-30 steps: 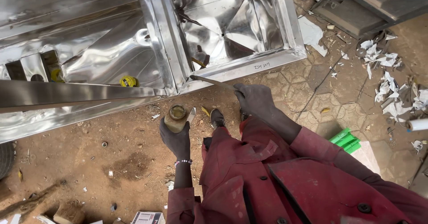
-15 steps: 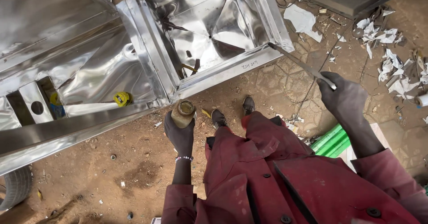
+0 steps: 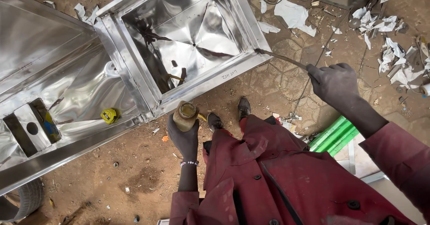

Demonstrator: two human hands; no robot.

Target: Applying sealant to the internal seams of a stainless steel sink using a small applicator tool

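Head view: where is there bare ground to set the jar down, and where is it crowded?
Bare dirt lies between the steel trough's front edge and the left hand holding the jar. Paved ground between the square basin and the shoes is fairly open. The upper right is crowded with paper scraps.

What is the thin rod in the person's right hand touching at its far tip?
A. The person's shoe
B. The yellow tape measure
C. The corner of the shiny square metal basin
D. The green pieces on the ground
C: the right hand holds the thin rod with its tip at the corner of the shiny square metal basin, far from the other things.
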